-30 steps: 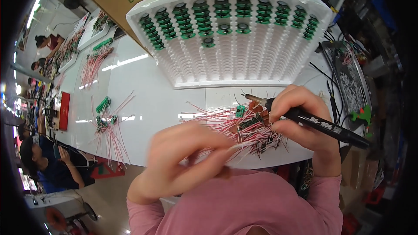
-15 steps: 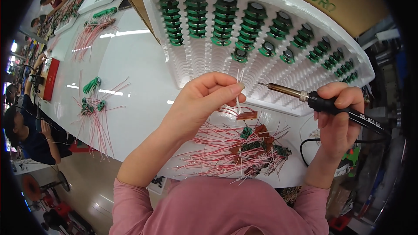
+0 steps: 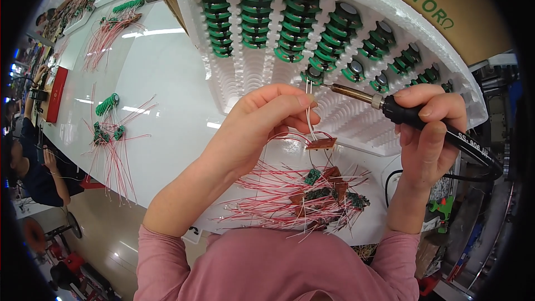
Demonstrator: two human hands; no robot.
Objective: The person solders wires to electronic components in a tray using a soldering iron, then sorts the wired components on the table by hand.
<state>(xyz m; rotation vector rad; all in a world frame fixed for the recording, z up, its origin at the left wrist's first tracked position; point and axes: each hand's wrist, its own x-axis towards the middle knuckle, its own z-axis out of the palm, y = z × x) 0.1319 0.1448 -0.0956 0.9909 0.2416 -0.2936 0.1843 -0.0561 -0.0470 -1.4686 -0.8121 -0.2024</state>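
Between the thumb and fingers of my left hand [image 3: 278, 112] are pinched white wires [image 3: 310, 118], their ends pointing up at a round green-rimmed part [image 3: 313, 74] in the foam tray. A small brown circuit board [image 3: 321, 144] hangs from the wires' lower end. My right hand [image 3: 428, 128] grips a soldering iron [image 3: 409, 116] by its black handle. The iron's tip is close beside the wire ends, near the lower edge of that round part; whether it touches cannot be made out. The white foam tray [image 3: 245, 82] holds several rows of these parts, stacked on edge in grooves.
A pile of red and white wires [image 3: 278, 195] with small boards lies in front of me. More wired boards [image 3: 111, 134] and a green coil-like stack [image 3: 107, 104] lie to the left. A cardboard box [image 3: 432, 14] stands behind the tray. Co-workers sit at far left.
Both hands have moved up slightly toward the round part in the tray, carrying the wires and the iron. The iron's tip is now nearer the wire ends. The view has shifted a little.
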